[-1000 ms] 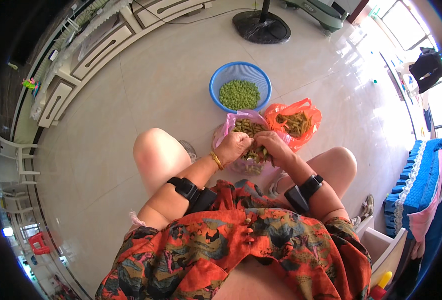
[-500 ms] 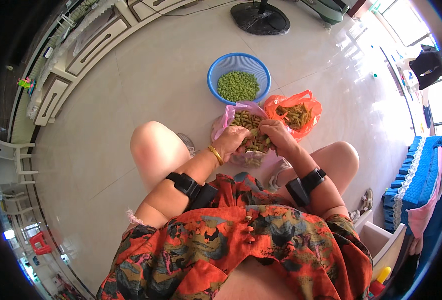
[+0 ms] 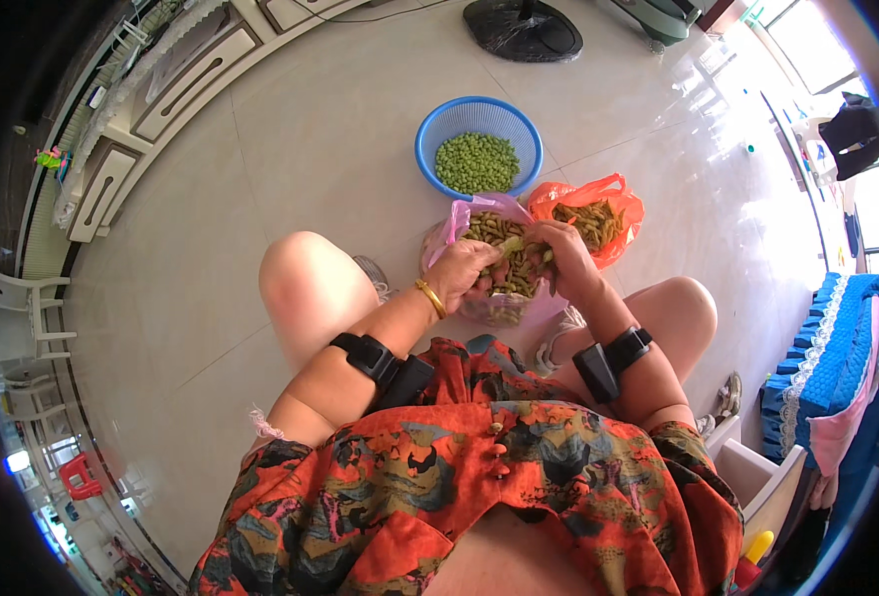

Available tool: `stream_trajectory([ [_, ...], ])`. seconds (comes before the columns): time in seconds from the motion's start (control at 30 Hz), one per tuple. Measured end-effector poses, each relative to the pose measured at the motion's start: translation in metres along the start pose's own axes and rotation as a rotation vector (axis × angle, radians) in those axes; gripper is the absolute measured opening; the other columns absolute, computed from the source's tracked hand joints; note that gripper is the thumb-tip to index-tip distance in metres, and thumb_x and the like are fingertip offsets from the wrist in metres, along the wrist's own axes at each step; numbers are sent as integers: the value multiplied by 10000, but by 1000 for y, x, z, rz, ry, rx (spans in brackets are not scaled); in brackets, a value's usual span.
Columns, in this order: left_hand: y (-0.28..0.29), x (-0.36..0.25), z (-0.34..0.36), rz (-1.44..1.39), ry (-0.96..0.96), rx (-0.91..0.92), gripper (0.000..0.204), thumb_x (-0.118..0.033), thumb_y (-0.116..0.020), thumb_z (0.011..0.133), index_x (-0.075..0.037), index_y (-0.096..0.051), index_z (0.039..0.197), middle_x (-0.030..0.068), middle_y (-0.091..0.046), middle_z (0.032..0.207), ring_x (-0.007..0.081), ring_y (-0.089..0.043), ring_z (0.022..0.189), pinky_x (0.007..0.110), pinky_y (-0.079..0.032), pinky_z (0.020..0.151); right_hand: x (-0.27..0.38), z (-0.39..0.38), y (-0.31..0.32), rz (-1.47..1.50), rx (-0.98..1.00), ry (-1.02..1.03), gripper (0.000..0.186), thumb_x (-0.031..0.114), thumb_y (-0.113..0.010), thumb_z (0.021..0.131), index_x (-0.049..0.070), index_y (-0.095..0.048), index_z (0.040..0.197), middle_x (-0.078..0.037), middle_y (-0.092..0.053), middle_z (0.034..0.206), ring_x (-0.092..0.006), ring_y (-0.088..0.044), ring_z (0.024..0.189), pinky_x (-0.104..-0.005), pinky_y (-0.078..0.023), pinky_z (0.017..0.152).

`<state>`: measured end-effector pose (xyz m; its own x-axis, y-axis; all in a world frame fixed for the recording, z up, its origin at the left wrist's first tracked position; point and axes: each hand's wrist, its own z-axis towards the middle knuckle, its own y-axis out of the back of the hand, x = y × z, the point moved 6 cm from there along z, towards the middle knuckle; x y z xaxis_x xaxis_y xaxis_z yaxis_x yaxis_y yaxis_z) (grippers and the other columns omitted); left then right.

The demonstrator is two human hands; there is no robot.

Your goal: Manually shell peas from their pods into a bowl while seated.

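Both my hands meet over a pink-purple plastic bag full of green bean pods. A pale green bean pod stretches between my fingertips. My left hand, a gold bangle at its wrist, is closed on one end of the pod. My right hand is closed at its other end, with more green showing under its fingers. Just beyond the bag stands a blue mesh basket holding shelled green beans. An orange plastic bag with yellowish-brown pods lies beside my right hand.
My bent knees flank the bags on the tiled floor. A black stand base is at the far side. White drawers line the far left. To the right are a blue quilted cover and an open drawer.
My hands have drawn slightly apart, the right one shifting rightward, and more of the pod shows between them. The basket and bags sit slightly differently in view as my head moved.
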<state>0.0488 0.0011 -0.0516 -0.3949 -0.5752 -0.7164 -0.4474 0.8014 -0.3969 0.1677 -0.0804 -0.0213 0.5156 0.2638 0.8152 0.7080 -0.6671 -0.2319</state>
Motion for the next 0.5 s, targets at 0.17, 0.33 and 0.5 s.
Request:
stream_trajectory([
  [0.17,1,-4,1,-57,-109,-17,248,-303,-614,831,-60,-567,826,3,-564,700,29,-427,468,153,-306,379,-3,-8,-10,39,79,-89,175,188,-487,840,44,-538,753,-34,-475,565,-105,-407,386,-233,-398,377],
  [0.33,2,-8,2,44,-168,-59,253,-315,-630,819,-72,-569,850,-14,-557,664,22,-429,480,153,-297,385,-13,-13,-22,24,157,-145,222,232,-488,869,36,-533,773,-34,-477,574,-113,-440,417,-250,-427,390],
  [0.5,3,-5,0,-31,-134,-40,262,-327,-606,835,-73,-568,886,-23,-537,638,17,-413,452,150,-283,380,-20,-9,-23,26,228,-140,139,154,-484,843,21,-526,839,-42,-497,613,-120,-490,477,-251,-447,409],
])
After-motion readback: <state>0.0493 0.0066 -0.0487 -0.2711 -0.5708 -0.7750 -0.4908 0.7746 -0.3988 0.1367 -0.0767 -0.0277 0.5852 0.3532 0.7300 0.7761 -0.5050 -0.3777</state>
